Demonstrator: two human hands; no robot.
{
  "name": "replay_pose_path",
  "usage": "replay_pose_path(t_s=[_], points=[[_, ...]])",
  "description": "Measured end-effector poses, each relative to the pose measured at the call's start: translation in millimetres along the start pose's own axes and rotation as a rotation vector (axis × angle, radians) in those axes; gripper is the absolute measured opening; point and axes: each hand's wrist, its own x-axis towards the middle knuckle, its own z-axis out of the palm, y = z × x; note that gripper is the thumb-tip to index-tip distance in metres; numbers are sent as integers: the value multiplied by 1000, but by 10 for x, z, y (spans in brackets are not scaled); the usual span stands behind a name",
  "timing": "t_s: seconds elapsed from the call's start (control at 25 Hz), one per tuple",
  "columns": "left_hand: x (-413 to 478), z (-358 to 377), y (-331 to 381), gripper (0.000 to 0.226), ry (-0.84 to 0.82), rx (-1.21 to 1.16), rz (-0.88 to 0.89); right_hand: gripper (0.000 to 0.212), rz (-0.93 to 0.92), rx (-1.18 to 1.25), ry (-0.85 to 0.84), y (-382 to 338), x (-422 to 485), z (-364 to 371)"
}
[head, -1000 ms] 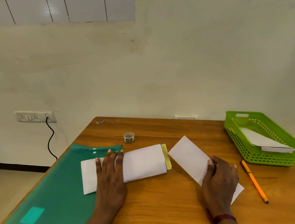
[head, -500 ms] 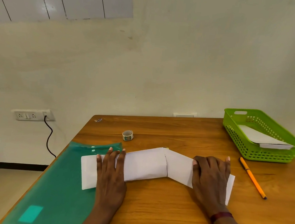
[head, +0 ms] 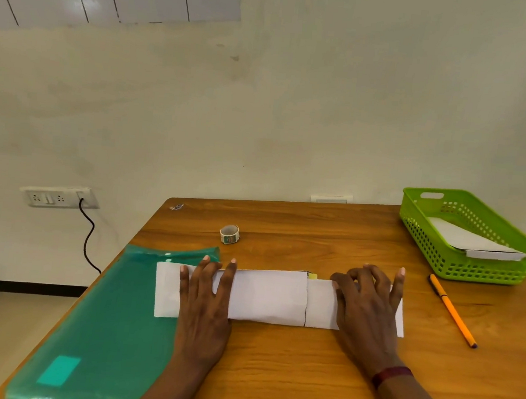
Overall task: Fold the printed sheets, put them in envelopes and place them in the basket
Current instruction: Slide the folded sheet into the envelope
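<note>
Grips spread, palms down: left hand point(head: 205, 296) presses the envelope point(head: 266, 295), right hand point(head: 370, 307) presses the folded sheet point(head: 320, 306).

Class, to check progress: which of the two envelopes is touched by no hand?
The far envelope, lying in the green basket on the right. The near envelope lies under the left hand, a folded sheet at its mouth.

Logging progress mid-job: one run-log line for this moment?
left hand presses envelope | right hand on folded sheet at envelope mouth

Probably an office, wooden desk point(head: 271, 375), wall socket point(head: 60, 197), pen point(head: 450, 311), green folder point(head: 101, 328)
</note>
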Motion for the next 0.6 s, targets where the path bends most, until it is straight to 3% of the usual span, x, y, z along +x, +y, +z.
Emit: replay_pose_path(t_s=[0.12,0.24,0.36,0.48,0.6], points=[[-3,7,4,94,1,6,4,33,-99,18,14,-15,-29,-3],[-3,14,4,90,10,17,-21,39,-31,90,79,8,-14,-40],[8,14,3,89,23,37,-75,44,290,289,200,58,26,-86],[8,9,-3,89,36,47,-130,49,699,684,236,163,63,-89],[3,7,-9,92,41,49,-137,38,900,997,179,270,83,-60]])
